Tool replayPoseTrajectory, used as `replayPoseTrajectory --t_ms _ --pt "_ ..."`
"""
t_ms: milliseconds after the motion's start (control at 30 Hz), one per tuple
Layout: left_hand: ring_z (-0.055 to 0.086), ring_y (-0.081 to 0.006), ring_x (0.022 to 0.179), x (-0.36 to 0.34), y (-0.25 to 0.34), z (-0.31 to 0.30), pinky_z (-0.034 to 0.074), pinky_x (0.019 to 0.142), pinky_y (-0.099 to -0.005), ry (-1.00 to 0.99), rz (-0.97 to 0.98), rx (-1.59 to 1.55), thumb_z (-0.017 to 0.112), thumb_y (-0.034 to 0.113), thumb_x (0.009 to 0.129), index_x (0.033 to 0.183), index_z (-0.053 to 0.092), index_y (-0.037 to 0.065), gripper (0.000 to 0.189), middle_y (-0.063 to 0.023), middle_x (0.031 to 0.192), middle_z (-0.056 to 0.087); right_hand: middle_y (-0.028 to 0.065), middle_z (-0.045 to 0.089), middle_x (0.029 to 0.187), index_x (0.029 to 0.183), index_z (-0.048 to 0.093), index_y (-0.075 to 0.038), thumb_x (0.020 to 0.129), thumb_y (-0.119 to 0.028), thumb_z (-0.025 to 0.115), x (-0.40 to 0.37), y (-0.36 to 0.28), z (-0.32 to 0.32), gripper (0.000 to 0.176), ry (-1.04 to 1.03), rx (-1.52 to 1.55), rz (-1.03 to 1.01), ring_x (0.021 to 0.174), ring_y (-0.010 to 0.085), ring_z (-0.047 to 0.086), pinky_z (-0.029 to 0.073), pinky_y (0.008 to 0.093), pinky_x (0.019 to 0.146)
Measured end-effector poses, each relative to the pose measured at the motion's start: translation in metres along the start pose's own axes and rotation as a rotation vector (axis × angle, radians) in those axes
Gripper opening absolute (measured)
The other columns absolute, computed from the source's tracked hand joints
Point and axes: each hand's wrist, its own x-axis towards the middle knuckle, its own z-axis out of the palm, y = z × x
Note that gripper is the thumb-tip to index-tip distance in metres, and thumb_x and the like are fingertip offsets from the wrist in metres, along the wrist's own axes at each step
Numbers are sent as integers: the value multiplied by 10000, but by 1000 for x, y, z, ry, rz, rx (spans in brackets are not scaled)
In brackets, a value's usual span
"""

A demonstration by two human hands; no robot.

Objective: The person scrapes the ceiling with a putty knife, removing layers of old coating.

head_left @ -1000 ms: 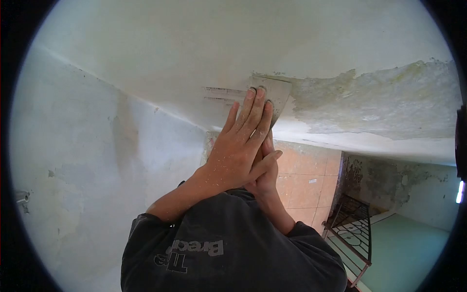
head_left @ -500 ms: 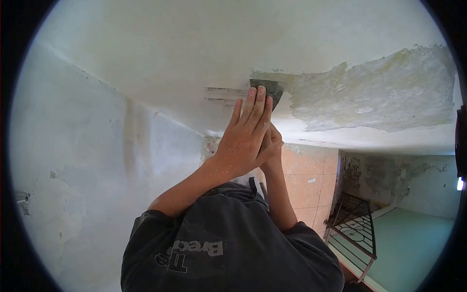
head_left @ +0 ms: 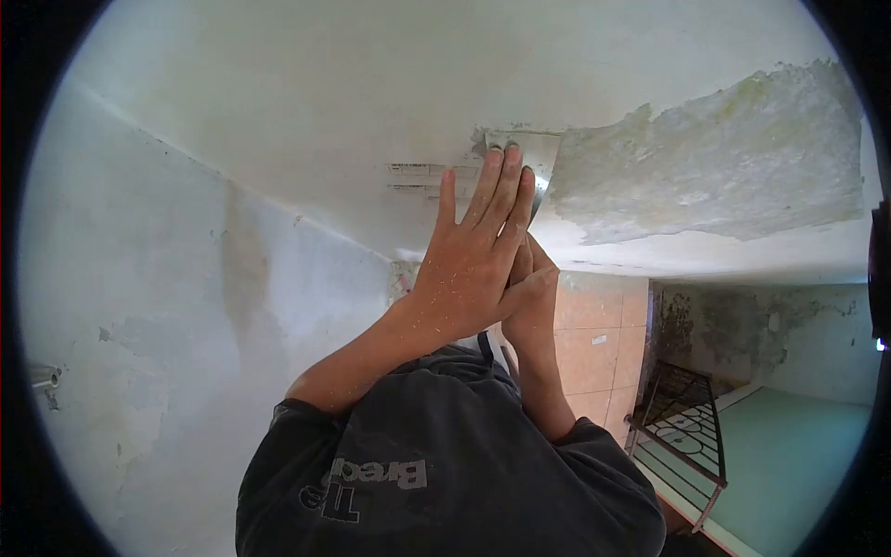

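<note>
Putty knife (head_left: 541, 152) lies against the wall (head_left: 371, 84) at twelve o'clock, left hand (head_left: 469, 265) flat-fingered on it, overlapping right hand (head_left: 535, 314), whose grip is hidden.

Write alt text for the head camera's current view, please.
A person's left hand lies over a flat blade held against a pale wall, with the right hand partly hidden beneath. A rough, grey patch stretches to the right.

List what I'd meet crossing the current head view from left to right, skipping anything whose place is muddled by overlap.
Metallic fitting → brown stain → left hand → small pale mark on the orange tiles → dark railing.
</note>
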Motion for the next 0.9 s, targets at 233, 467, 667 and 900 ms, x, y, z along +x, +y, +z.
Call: replayPoseTrajectory --t_ms 233,467,667,900 --pt "152 -348 1459 11 -5 -5 72 1092 -661 39 37 29 500 507 897 1446 292 -73 825 -225 1557 189 143 628 928 1147 562 81 1014 -218 378 10 -12 -2 375 -33 -133 -100 860 173 570 465 312 723" --pt "163 -357 1454 0 -3 0 69 1080 -676 -43 18 23 475 537 903 1440 298 -77 834 -239 1547 201 101 614 855 1105 565 63 1018 -238 412 -5 -3 -1 349 11 26 44 694 105 558 444 244 532" --pt "87 -418 1453 1 5 1 -9 1080 -675 -130 22 -35 425 579 920 1471 170 -90 903 -306 1543 103 -42 453 646 1003 564 -4 1035 -286 426 -12 -25 -33 316 -26 21 141 532 13 384 289 179 441" --pt "71 -426 1452 5 16 18 -26 1072 -679 -106 -1 -54 413 611 914 1472 153 -94 936 -318 1540 90 -23 461 616 1075 552 -7 1025 -269 450 0 -30 -58 286 -72 -119 19 512 48 397 310 217 460"
